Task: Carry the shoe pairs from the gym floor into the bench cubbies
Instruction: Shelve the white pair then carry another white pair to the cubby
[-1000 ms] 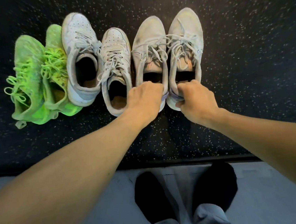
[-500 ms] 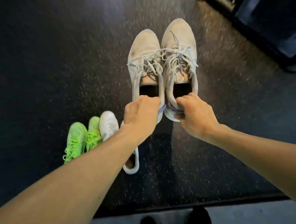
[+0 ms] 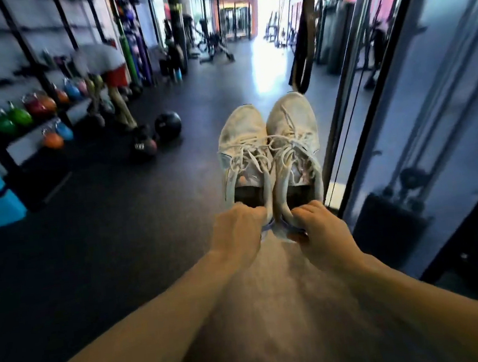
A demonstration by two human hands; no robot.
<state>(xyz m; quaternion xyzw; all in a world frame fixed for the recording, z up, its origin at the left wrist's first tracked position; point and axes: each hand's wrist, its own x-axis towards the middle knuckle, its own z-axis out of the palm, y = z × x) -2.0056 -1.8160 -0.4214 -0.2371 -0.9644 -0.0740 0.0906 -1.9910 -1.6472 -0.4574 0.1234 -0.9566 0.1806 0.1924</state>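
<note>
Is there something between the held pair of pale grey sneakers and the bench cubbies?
Cannot tell: no cubbies appear in view. The left hand and right hand hold the pale grey lace-up sneakers over the bare dark rubber floor.

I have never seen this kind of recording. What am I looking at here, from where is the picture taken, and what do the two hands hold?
There is no machine here: a person wears one wide-angle camera on the head, so you see their own two bare arms from above. The left hand grips the heel of the left shoe, and the right hand grips the heel of the right shoe. Both are pale, worn lace-up trainers, held side by side in the air, toes pointing away. Below lies the dark gym floor. On the left stands a rack of coloured kettlebells, with a black ball on the floor nearby. No bench cubbies are visible.
</note>
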